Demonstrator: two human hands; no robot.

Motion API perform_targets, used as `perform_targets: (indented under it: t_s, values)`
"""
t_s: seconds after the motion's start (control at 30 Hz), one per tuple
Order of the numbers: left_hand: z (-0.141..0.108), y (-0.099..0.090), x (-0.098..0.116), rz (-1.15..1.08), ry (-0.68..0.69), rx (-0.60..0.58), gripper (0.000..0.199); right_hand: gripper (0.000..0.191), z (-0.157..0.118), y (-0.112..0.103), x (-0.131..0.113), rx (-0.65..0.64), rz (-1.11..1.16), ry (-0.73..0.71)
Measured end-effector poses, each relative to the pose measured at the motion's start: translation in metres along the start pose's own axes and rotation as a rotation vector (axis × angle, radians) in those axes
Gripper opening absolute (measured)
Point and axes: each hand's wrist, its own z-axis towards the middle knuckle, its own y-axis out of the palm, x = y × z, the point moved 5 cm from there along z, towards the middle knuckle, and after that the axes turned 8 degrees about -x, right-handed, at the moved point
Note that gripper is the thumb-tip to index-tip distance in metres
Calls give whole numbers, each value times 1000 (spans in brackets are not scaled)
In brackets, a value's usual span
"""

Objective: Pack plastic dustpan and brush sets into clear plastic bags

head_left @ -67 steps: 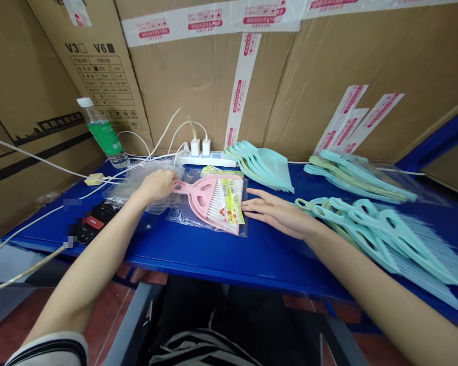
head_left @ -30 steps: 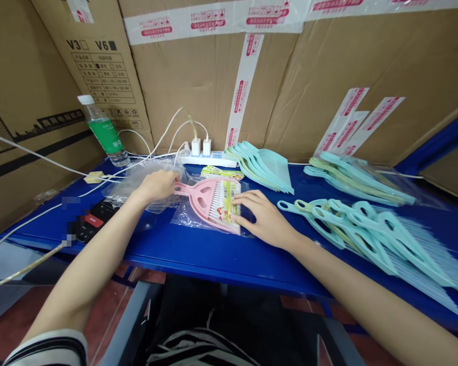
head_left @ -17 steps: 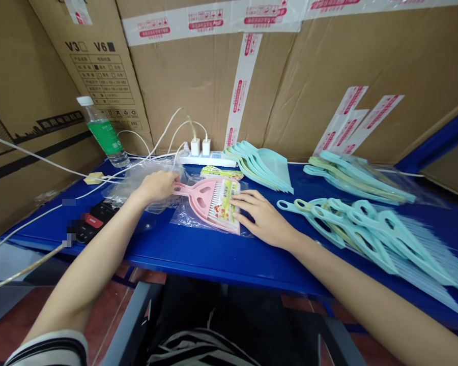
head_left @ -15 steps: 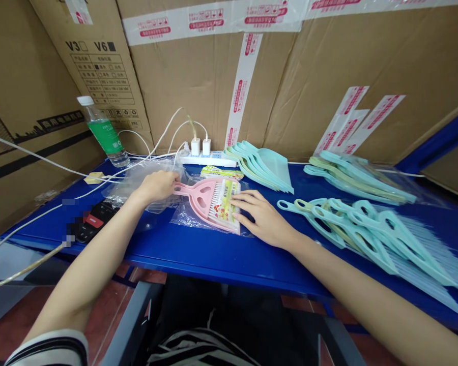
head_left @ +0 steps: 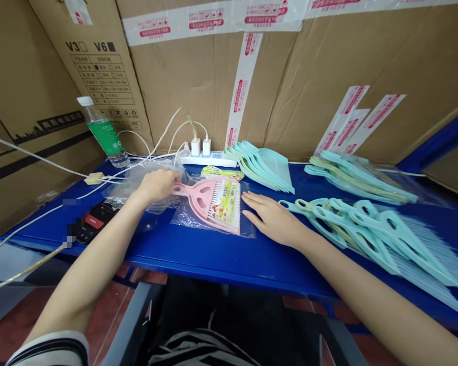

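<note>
A pink dustpan (head_left: 198,197) lies on a clear plastic bag (head_left: 183,219), with a white-bristled brush (head_left: 235,207) nested in it. Across the bristles sits a yellow-green printed label card (head_left: 225,201). My left hand (head_left: 158,187) is closed around the handle end at the left; its fingertips are partly hidden. My right hand (head_left: 269,216) rests just right of the bristles, fingers stretched out, holding nothing. Behind the dustpan lie more printed label cards (head_left: 222,173).
Turquoise dustpans (head_left: 267,165) are stacked at the back, with more dustpans (head_left: 359,175) to the right. Turquoise brushes (head_left: 366,229) pile up at front right. Clear bags (head_left: 130,183), a power strip (head_left: 209,159), a water bottle (head_left: 106,134), cables and a black device (head_left: 95,221) occupy the left and back.
My right hand has moved right, off the label card and bristles, onto the table beside them. My left hand stays at the handle.
</note>
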Motion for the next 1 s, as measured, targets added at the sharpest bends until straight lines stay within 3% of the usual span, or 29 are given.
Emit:
perform_targets:
  t_s: [0.3, 0.73, 1.0]
  values:
    - [2, -2, -9, 22, -65, 31, 32, 46, -3, -8, -9, -35, -100, 62]
    - [9, 1, 6, -36, 130, 125, 36, 28, -7, -26, -23, 14, -363, 100]
    - [-3, -7, 8, -13, 26, 160, 36, 32, -5, -26, -13, 138, -322, 32]
